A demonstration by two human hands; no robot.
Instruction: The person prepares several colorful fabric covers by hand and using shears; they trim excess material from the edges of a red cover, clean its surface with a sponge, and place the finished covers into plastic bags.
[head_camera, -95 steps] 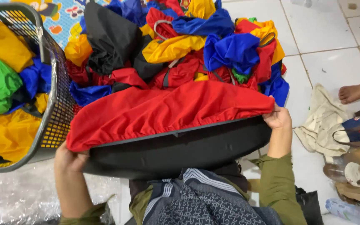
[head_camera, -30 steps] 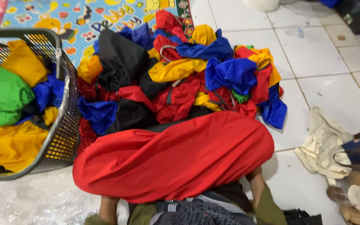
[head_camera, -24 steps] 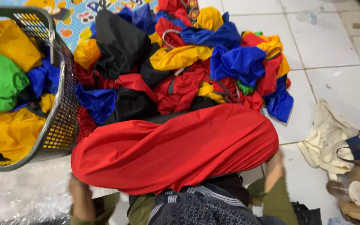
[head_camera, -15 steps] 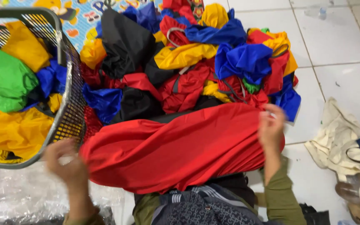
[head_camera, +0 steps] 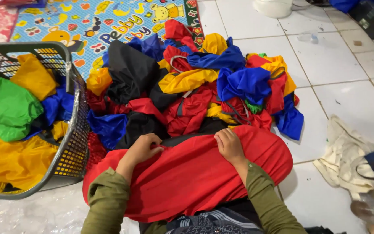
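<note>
No packages, labels, signs or screens show clearly here; only the colourful cartoon-printed play mat on the floor at the top left carries large printed lettering.

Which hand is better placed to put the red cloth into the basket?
Probably the left hand: it grips the red cloth on the side nearest the basket. The right hand rests on the cloth farther away.
</note>
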